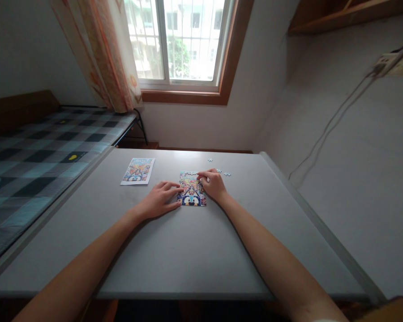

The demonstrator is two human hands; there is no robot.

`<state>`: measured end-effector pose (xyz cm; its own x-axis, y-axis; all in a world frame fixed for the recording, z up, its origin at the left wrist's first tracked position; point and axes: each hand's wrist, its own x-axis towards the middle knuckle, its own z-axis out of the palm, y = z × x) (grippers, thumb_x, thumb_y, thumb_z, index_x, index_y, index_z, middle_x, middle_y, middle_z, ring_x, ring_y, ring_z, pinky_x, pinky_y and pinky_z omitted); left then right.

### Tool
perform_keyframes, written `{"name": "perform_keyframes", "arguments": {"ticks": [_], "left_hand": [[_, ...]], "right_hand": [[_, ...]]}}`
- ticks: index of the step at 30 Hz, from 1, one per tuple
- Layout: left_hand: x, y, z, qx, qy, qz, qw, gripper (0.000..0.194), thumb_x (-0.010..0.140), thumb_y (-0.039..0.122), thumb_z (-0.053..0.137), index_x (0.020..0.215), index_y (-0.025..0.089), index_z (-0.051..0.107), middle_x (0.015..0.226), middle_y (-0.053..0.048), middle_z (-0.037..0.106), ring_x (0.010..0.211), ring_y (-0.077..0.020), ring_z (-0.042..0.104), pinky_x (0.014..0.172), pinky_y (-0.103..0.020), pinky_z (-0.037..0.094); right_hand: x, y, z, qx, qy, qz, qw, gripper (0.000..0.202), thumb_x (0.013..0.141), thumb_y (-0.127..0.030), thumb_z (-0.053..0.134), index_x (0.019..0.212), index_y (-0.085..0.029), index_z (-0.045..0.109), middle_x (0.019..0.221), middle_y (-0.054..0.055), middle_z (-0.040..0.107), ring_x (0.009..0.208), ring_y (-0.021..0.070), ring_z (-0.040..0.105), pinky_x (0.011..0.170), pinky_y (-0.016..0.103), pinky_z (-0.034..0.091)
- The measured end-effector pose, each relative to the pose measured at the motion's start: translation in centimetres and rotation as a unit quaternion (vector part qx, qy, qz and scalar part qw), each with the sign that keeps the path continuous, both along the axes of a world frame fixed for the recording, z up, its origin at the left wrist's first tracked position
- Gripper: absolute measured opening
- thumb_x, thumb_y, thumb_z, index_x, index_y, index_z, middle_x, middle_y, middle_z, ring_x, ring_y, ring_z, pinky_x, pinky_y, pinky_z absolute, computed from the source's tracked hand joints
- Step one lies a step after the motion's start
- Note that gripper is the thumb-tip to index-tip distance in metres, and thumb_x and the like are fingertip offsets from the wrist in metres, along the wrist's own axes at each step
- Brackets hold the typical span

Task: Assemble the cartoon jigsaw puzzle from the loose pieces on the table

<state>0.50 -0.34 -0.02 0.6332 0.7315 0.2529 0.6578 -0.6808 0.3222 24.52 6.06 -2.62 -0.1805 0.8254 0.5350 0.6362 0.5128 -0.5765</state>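
Note:
A small colourful jigsaw puzzle [190, 190], mostly joined, lies flat on the grey table, with a dog-like blue face at its near end and a gap along its far rows. My left hand [161, 197] rests open along the puzzle's left edge, fingers apart and tips touching it. At the upper right corner, my right hand [213, 182] has its fingers bent and drawn together on the puzzle; anything between them is too small to make out. Beyond that hand lie loose puzzle pieces [227, 174], one of them [210, 160] farther back.
A printed picture sheet [137, 171] with a similar design lies left of the puzzle on the table [174, 255]. Left of the table stands a bed with a checked cover [87, 129]. Behind are a curtain [104, 58] and a window; a wall with cables borders the right.

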Motion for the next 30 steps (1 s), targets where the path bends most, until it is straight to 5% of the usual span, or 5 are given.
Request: {"name": "perform_keyframes", "arguments": {"ticks": [19,30], "left_hand": [[-0.06,-0.03,0.1,-0.005,0.005,0.001,1.0,0.044,0.09,0.043,0.052,0.133,0.033,0.05,0.128,-0.005,0.052,0.116,-0.0246,0.045,0.104,-0.043,0.036],[-0.09,-0.01,0.05,-0.009,0.003,0.001,1.0,0.044,0.089,0.043,0.053,0.132,0.034,0.051,0.128,-0.004,0.053,0.116,-0.0245,0.045,0.103,-0.042,0.036]], "right_hand": [[0.35,0.2,0.45,-0.041,0.065,-0.097,0.992,0.03,0.076,-0.012,0.046,0.083,-0.021,0.074,0.073,0.001,0.073,0.082,0.0208,0.057,0.081,0.033,0.045],[0.05,0.08,0.22,-0.042,0.023,-0.02,0.999,0.031,0.074,-0.008,0.048,0.083,-0.021,0.074,0.074,0.001,0.072,0.082,0.0184,0.058,0.083,0.031,0.045]]}}
